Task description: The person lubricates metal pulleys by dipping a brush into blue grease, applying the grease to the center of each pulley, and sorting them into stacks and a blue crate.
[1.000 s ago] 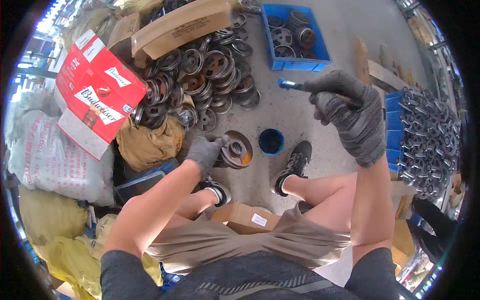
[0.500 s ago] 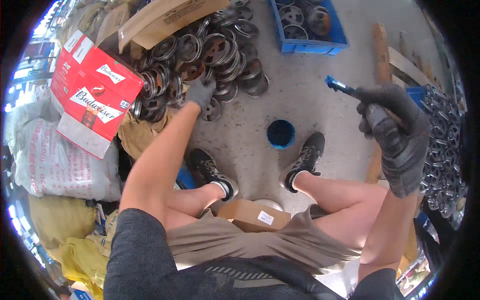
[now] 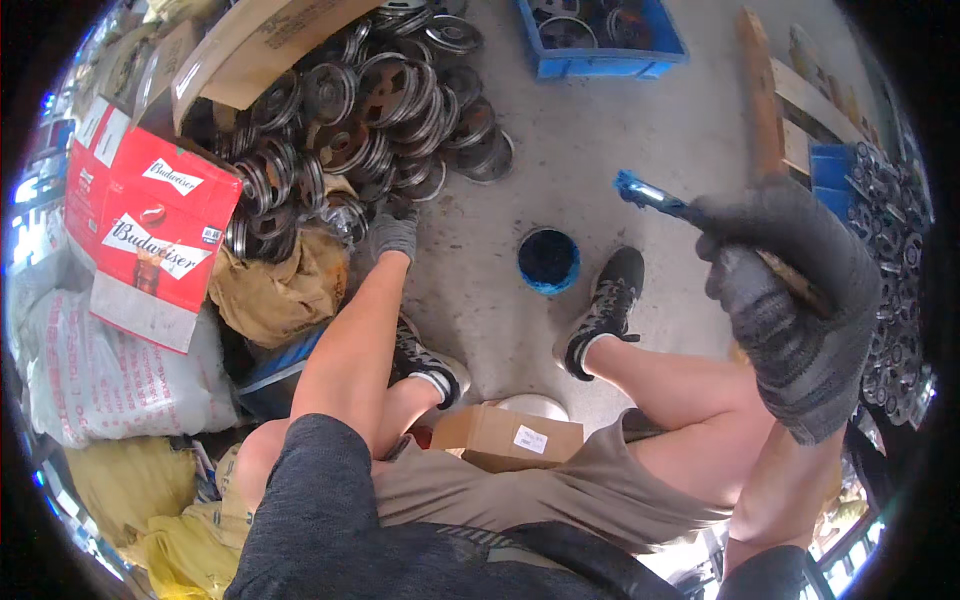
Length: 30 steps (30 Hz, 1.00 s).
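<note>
My right hand [image 3: 790,290], in a dark grey glove, is closed round a slim brush [image 3: 655,195]. Blue paint or similar coats the brush's tip, which points left over the floor. My left hand [image 3: 393,237], also gloved in grey, reaches down to the near edge of a heap of round metal discs [image 3: 400,100]. Its fingers are closed at a small metal disc [image 3: 398,208], of which only a dark edge shows. A round pot [image 3: 548,260] with dark blue contents and a blue-smeared rim stands on the floor between my shoes.
A blue crate [image 3: 605,62] with discs stands at the far side. Left lie a red carton [image 3: 150,220], a brown cloth sack [image 3: 285,285] and white sacks [image 3: 120,360]. Wooden planks [image 3: 763,100] and many small metal parts [image 3: 895,280] are on the right. A cardboard box [image 3: 505,438] sits between my legs.
My left hand has drawn back toward me from the heap, onto a disc that lay flat at its edge. My right hand still holds the brush, and the whole view has shifted slightly.
</note>
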Each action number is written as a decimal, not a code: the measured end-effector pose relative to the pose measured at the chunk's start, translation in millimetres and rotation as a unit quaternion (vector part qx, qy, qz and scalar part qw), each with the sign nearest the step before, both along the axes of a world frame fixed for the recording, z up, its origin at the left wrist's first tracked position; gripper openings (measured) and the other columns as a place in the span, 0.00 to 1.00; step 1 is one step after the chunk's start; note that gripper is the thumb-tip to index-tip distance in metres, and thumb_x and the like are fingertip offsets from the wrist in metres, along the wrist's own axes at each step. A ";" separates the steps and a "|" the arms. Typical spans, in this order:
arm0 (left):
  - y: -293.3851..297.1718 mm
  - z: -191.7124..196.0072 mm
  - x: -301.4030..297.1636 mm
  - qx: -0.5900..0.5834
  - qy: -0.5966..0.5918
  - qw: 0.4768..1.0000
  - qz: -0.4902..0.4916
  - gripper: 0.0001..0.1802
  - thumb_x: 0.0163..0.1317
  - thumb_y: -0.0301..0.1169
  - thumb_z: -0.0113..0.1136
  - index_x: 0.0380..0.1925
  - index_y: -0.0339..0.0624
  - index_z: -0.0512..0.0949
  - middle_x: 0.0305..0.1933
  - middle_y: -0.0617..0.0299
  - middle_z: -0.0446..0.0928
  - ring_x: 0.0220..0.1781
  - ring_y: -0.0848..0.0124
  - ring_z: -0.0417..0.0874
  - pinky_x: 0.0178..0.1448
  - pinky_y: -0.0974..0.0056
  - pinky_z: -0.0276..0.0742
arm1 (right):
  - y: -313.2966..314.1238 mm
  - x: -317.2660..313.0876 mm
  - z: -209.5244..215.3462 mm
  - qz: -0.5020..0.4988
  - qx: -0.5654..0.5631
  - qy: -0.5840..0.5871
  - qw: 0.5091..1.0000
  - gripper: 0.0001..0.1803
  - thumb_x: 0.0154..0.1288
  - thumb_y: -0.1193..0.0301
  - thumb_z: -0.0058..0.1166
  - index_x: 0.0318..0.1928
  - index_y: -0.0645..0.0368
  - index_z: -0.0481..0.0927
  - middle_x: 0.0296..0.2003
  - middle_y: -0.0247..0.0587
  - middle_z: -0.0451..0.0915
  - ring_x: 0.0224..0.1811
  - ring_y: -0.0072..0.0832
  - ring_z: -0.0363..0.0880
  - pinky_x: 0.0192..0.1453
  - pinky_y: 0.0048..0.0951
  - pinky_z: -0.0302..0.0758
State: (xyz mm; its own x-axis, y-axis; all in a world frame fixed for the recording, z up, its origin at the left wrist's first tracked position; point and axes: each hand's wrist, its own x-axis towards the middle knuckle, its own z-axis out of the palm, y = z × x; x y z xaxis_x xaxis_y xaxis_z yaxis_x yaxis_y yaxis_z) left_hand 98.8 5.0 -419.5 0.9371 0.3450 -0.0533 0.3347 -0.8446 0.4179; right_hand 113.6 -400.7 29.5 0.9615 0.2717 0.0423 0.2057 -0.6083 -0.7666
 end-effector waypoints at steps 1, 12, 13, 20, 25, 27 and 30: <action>-8.1 1.6 0.5 -0.005 0.000 1.000 -0.005 0.28 0.63 0.52 0.54 0.54 0.44 0.78 0.56 0.45 0.79 0.58 0.46 0.78 0.61 0.52 0.73 | 2.2 1.4 -1.1 0.009 -0.002 0.005 1.000 0.13 0.62 0.72 0.57 0.46 0.64 0.82 0.32 0.36 0.81 0.31 0.18 0.77 0.35 0.20 0.74; 4.5 123.4 12.2 -0.139 0.276 0.951 0.013 0.35 0.58 0.51 0.62 0.59 0.38 0.73 0.59 0.46 0.76 0.59 0.55 0.78 0.60 0.57 0.75 | 20.5 -3.8 23.6 -0.045 0.318 0.256 0.912 0.19 0.68 0.62 0.55 0.49 0.65 0.81 0.31 0.42 0.83 0.25 0.24 0.81 0.27 0.25 0.79; 30.8 122.9 8.4 -0.197 0.212 0.957 -0.001 0.34 0.56 0.51 0.65 0.55 0.38 0.76 0.54 0.47 0.79 0.55 0.56 0.81 0.58 0.57 0.76 | 27.9 -4.8 30.8 -0.025 0.348 0.264 0.899 0.19 0.68 0.62 0.55 0.49 0.65 0.81 0.31 0.42 0.83 0.25 0.25 0.81 0.27 0.25 0.79; -41.6 373.0 -13.3 -0.226 0.069 0.967 -0.095 0.23 0.61 0.43 0.67 0.47 0.34 0.83 0.40 0.57 0.86 0.36 0.71 0.82 0.47 0.64 0.76 | 46.8 -25.1 32.1 0.006 0.434 0.269 0.860 0.17 0.69 0.64 0.57 0.51 0.64 0.80 0.32 0.42 0.84 0.25 0.26 0.83 0.28 0.27 0.81; -56.3 447.8 -55.3 -0.317 -0.127 0.939 -0.044 0.18 0.64 0.39 0.64 0.38 0.32 0.81 0.30 0.57 0.81 0.33 0.74 0.76 0.40 0.65 0.74 | 67.4 -49.3 49.0 0.045 0.433 0.258 0.862 0.17 0.69 0.64 0.57 0.50 0.64 0.80 0.32 0.42 0.84 0.25 0.26 0.83 0.28 0.27 0.81; -76.6 463.1 -69.0 -0.352 -0.157 0.922 -0.042 0.16 0.64 0.38 0.64 0.36 0.32 0.80 0.31 0.57 0.81 0.33 0.74 0.76 0.39 0.64 0.74 | 67.6 -57.0 48.9 0.048 0.412 0.250 0.875 0.16 0.69 0.64 0.57 0.50 0.64 0.80 0.32 0.42 0.84 0.25 0.27 0.83 0.28 0.27 0.81; -87.6 470.0 -86.2 -0.275 -0.204 0.938 -0.051 0.15 0.62 0.37 0.65 0.33 0.34 0.78 0.29 0.56 0.79 0.31 0.70 0.76 0.38 0.62 0.74 | 74.7 -63.8 41.5 0.044 0.448 0.270 0.851 0.17 0.69 0.64 0.58 0.50 0.65 0.80 0.31 0.44 0.84 0.26 0.29 0.84 0.27 0.28 0.82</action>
